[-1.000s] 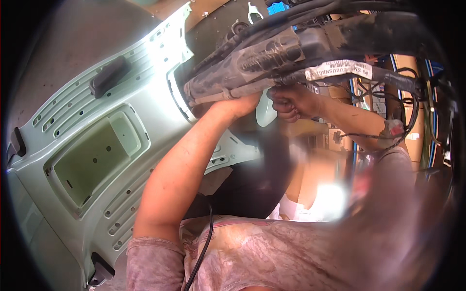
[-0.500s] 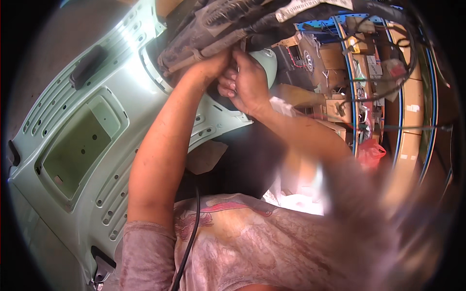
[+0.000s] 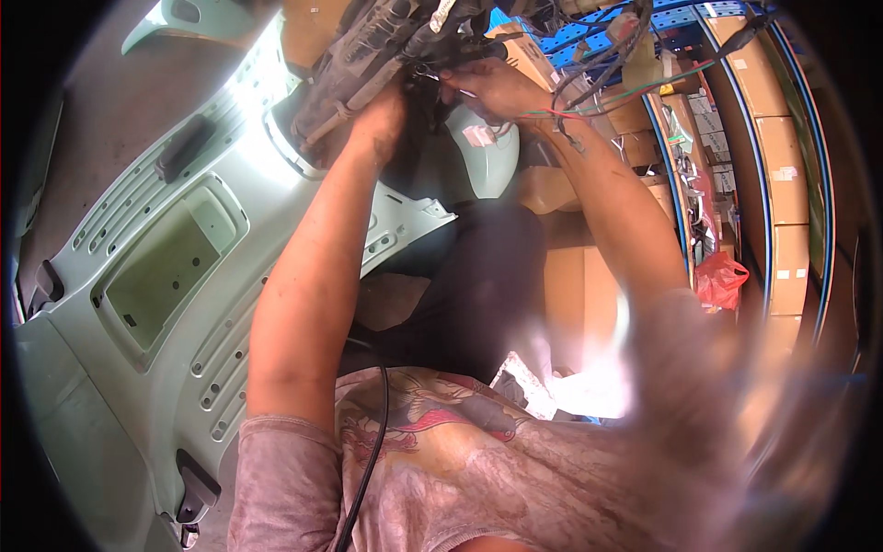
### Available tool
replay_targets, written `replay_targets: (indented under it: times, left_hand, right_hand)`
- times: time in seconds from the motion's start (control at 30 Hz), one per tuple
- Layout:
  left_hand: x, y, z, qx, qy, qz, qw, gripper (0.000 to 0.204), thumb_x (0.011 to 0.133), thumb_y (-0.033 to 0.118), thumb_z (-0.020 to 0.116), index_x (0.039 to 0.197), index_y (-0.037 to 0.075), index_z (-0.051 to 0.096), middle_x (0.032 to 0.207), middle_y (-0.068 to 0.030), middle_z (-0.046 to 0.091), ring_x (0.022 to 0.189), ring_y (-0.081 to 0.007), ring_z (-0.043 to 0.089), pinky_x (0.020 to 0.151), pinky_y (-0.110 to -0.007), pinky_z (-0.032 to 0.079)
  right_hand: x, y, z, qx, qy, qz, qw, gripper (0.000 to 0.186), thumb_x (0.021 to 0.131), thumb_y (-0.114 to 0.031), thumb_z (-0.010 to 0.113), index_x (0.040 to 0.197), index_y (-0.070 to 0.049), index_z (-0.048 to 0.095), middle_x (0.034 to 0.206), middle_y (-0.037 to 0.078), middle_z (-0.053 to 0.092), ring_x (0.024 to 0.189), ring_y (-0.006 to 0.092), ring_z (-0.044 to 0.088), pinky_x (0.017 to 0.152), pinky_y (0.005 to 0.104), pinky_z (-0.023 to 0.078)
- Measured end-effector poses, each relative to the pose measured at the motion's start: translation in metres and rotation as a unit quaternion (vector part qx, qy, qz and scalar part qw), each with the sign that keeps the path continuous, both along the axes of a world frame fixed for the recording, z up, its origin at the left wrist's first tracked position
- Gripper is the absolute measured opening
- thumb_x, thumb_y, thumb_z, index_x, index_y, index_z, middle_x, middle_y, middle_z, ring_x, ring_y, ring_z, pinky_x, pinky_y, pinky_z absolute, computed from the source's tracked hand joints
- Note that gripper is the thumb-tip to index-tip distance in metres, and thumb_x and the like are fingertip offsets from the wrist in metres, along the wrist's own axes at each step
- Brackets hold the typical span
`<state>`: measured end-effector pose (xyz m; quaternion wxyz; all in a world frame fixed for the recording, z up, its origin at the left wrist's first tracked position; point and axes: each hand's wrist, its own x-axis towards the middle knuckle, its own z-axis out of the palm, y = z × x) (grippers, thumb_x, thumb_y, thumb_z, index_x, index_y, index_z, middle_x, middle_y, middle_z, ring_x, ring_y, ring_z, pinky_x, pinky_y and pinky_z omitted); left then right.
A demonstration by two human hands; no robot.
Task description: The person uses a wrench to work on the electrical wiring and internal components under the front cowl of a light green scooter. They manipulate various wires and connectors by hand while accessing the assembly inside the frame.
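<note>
My left hand (image 3: 382, 118) reaches up behind a dirty grey-black frame tube (image 3: 354, 92); its fingers are hidden there. Just right of it, my right hand (image 3: 497, 87) is closed, thumb and fingers together at a thin, shiny piece too small to name. Dark, dusty machine parts (image 3: 395, 37) crowd above both hands. Thin red and green wires (image 3: 556, 113) cross my right wrist. Below that hand hangs a pale pink-white connector (image 3: 478, 136), in front of a curved mint-green panel (image 3: 487, 166).
A large mint-green body panel (image 3: 216, 304) with slots and a recessed compartment stands at my left. Bundled dark cables (image 3: 635, 37) hang at upper right. Behind them are blue-edged shelves with cardboard boxes (image 3: 782, 175) and a red plastic bag (image 3: 722, 281).
My right hand has moved away from the left one, up and to the right. Loose wires and the pale connector now show around it. The whole view has shifted slightly.
</note>
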<state>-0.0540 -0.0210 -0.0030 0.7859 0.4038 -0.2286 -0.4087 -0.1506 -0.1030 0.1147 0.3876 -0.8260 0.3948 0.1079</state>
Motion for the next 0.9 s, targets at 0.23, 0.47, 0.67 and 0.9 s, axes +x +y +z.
replay_targets:
  times: [0.23,0.47,0.67,0.9]
  left_hand:
    - [0.005,-0.007,-0.014,-0.071,-0.051,0.031,0.996,0.035,0.088,0.027,0.047,0.112,0.003,0.055,0.104,-0.0042,0.056,0.092,-0.0147,0.05,0.082,-0.028,0.04]
    - [0.011,-0.01,-0.024,-0.004,-0.529,0.251,0.811,0.032,0.088,0.014,0.038,0.116,0.006,0.051,0.12,-0.018,0.05,0.113,-0.0344,0.043,0.096,-0.041,0.033]
    - [0.003,-0.002,-0.021,0.069,-0.42,0.13,0.895,0.032,0.086,0.014,0.044,0.116,0.006,0.053,0.121,-0.0172,0.05,0.115,-0.034,0.042,0.099,-0.04,0.031]
    - [0.0,-0.003,-0.03,0.014,-0.396,0.214,0.893,0.024,0.077,0.008,0.049,0.098,0.009,0.061,0.101,-0.0148,0.059,0.096,-0.0354,0.053,0.081,-0.044,0.043]
  right_hand:
    - [0.02,-0.023,0.007,-0.03,0.098,0.121,0.987,0.046,0.089,-0.044,0.047,0.076,-0.002,0.059,0.045,-0.003,0.03,0.036,0.0091,0.031,0.035,0.0267,0.026]
    - [0.01,-0.015,-0.005,0.318,0.071,-0.062,0.943,0.04,0.092,-0.045,0.038,0.07,-0.011,0.038,0.048,-0.004,0.025,0.038,0.0057,0.023,0.034,0.0212,0.022]
    - [-0.002,-0.017,-0.018,0.427,0.008,-0.107,0.898,0.036,0.093,-0.04,0.037,0.07,-0.013,0.037,0.049,-0.003,0.026,0.037,0.007,0.024,0.031,0.0218,0.021]
    - [0.002,-0.01,-0.025,0.382,-0.007,-0.14,0.914,0.032,0.094,-0.031,0.034,0.068,-0.013,0.033,0.05,-0.002,0.027,0.04,0.0082,0.026,0.035,0.0227,0.023]
